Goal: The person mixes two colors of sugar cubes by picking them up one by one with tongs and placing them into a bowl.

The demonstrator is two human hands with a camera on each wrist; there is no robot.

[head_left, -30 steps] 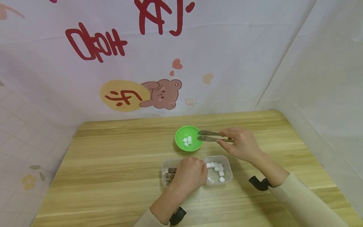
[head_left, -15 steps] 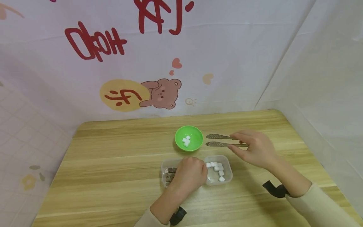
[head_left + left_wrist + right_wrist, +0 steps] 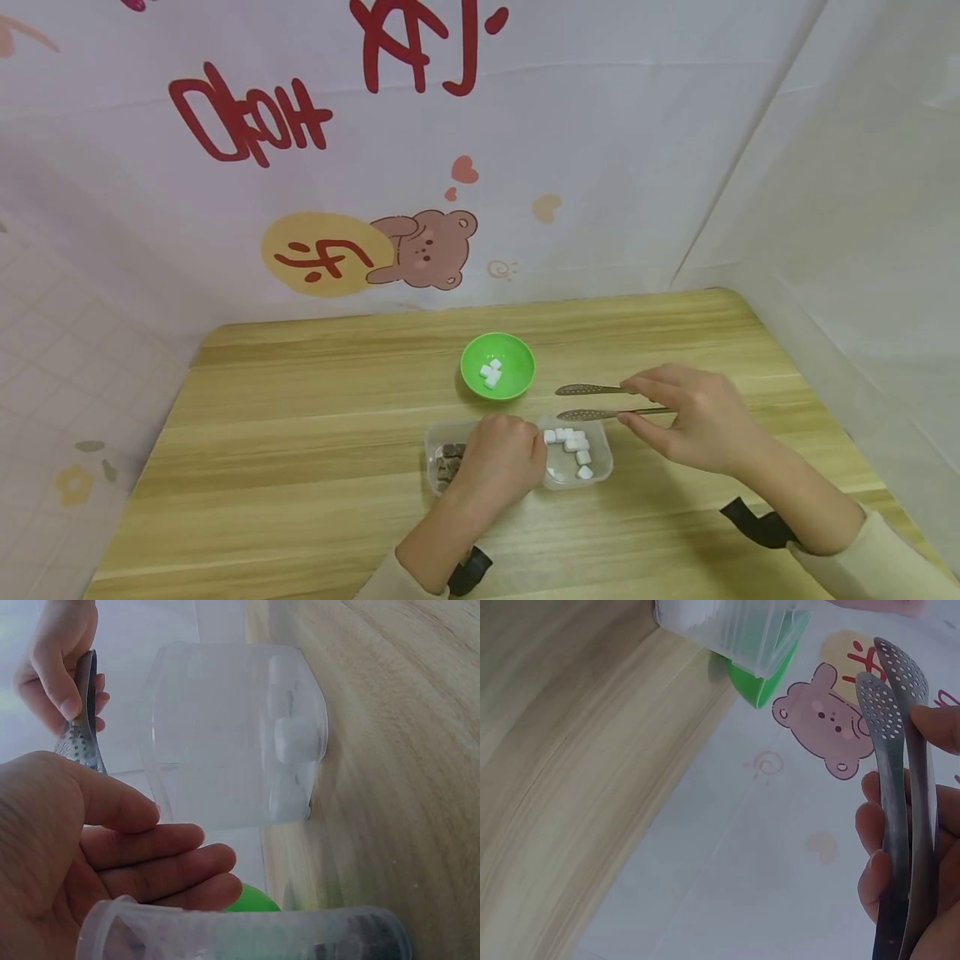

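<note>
My right hand (image 3: 697, 421) holds metal tongs (image 3: 588, 415) with perforated tips, the two arms apart and nothing between them. The tips hang over the far edge of the right clear plastic container (image 3: 609, 467), which has several white cubes (image 3: 576, 445) in it. My left hand (image 3: 504, 458) is over the gap between the two containers; in the left wrist view its fingers (image 3: 172, 874) are loosely bent and hold nothing. Partly hidden by it, the left clear container (image 3: 430, 454) has brown cubes (image 3: 444, 468) inside. Several white cubes (image 3: 491, 379) lie in the green bowl (image 3: 519, 367) behind.
The wooden table (image 3: 300, 400) ends at the back against a white cloth (image 3: 615, 125) printed with a bear (image 3: 431, 250) and red writing. Pale cloth also hangs at both sides. Dark straps (image 3: 761, 527) show at both wrists.
My right hand has drawn the tongs away from the green bowl, rightward and toward me, over the right container. The white cubes in the bowl have shifted slightly. My left hand stays put.
</note>
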